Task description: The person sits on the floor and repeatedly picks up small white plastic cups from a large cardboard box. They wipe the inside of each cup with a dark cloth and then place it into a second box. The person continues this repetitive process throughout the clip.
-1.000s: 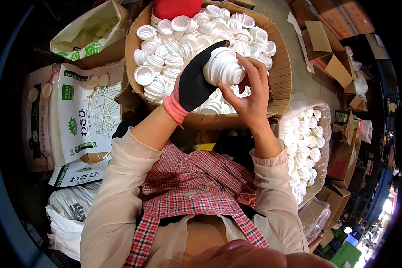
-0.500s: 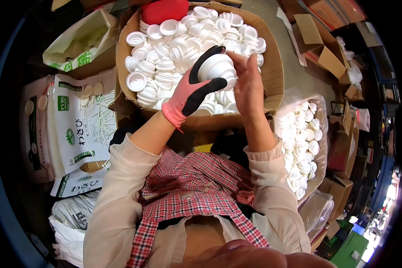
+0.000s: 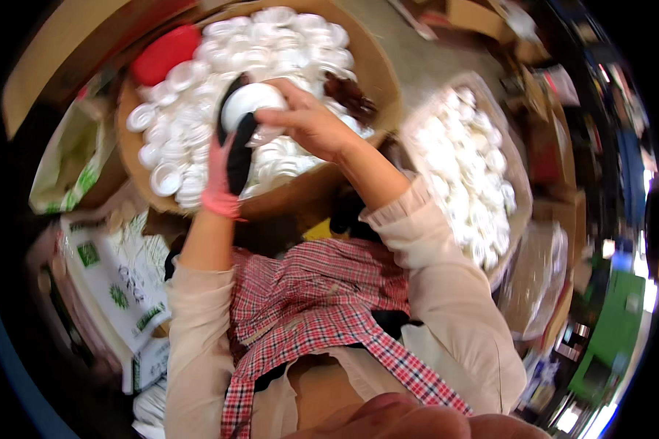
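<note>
White part (image 3: 250, 104) pinched by gloved left hand (image 3: 231, 150) and bare right hand (image 3: 313, 123); beneath grip, carton (image 3: 379, 67) of similar pieces (image 3: 166, 178).

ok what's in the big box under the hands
In the box: white round pieces, a red object at the left and a blurred dark thing at the right. They hide its floor; the left hand and right hand cover some.

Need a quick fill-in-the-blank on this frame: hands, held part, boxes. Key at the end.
1. The right hand is bare, while the left hand wears a ____.
2. The rounded part in the left hand is coloured ____.
3. In the picture, the smaller box stands to the ____ of the larger box.

Missing words: glove; white; right
</note>
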A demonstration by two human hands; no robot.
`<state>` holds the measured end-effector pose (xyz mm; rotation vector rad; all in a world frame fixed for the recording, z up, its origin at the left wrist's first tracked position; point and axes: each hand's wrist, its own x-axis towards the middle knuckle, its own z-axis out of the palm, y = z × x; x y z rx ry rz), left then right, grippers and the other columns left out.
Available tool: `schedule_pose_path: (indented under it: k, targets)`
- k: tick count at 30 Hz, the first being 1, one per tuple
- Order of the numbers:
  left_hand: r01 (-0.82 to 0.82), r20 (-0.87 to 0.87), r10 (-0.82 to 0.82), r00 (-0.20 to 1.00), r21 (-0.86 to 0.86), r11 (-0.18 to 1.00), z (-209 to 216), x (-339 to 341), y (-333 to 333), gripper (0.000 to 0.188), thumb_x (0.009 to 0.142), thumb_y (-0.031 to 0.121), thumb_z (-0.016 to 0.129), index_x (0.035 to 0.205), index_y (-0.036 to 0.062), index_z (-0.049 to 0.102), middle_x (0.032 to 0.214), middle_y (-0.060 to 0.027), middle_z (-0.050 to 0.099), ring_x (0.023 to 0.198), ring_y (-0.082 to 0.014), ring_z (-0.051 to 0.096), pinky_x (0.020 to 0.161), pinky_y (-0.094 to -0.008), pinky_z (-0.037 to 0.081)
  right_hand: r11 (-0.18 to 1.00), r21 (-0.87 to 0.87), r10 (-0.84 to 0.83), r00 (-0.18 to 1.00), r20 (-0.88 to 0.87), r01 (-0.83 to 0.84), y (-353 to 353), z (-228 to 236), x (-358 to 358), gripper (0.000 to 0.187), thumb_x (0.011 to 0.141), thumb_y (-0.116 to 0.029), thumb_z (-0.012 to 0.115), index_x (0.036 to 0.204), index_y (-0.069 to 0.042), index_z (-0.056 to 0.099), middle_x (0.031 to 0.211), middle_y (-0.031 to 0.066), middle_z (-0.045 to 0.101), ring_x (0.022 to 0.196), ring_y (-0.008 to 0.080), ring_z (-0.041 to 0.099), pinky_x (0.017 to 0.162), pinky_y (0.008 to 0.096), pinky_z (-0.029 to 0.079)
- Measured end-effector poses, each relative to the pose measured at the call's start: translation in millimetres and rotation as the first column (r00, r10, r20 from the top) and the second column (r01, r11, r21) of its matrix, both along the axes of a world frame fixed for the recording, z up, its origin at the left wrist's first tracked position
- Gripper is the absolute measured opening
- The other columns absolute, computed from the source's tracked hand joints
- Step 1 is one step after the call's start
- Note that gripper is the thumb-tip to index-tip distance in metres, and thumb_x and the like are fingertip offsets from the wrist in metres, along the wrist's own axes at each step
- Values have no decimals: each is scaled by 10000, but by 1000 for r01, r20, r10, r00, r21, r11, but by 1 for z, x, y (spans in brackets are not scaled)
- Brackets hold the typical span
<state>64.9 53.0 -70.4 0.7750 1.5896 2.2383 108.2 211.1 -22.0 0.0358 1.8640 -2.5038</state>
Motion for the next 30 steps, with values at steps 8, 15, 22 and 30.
schedule_pose_path:
  k: [8, 15, 22, 30]
  targets:
    - [117, 131, -120, 984, 34, 993, 22, -7, 15, 453, 993, 217, 405, 1402, 24, 372, 1363, -120, 452, 1261, -246, 468, 1022, -380, 419, 426, 470, -869, 495, -26, 773, 250, -45, 162, 600, 750, -140, 770, 1251, 33, 487, 1073, 134, 626, 893, 211, 634, 783, 331, 526]
    - [122, 209, -102, 972, -87, 989, 6, -13, 3, 427, 990, 245, 430, 1338, -3, 431, 1336, -145, 490, 1243, -296, 489, 1021, -420, 426, 27, 976, -988, 155, -7, 214, 382, -160, 326, 775, 704, -472, 773, 1193, 89, 559, 1127, 247, 611, 966, 335, 621, 749, 405, 506]
    - [-151, 346, 115, 931, 78, 986, 7, -40, -16, 400, 990, 215, 394, 1301, -28, 456, 1302, -194, 510, 1199, -337, 519, 1014, -464, 445, 329, 886, -565, 820, -94, 328, 275, -76, 154, 344, 888, -261, 633, 1120, -7, 630, 1002, 144, 679, 920, 248, 648, 836, 332, 493]
    - [-411, 329, 329, 885, 224, 884, 22, -59, -57, 344, 982, 203, 432, 1230, -16, 525, 1219, -174, 566, 1144, -345, 558, 984, -462, 469, 296, 929, 310, 942, 127, -222, 31, -88, -55, 298, 813, -157, 701, 1062, -6, 640, 981, 152, 667, 839, 264, 646, 774, 352, 509]
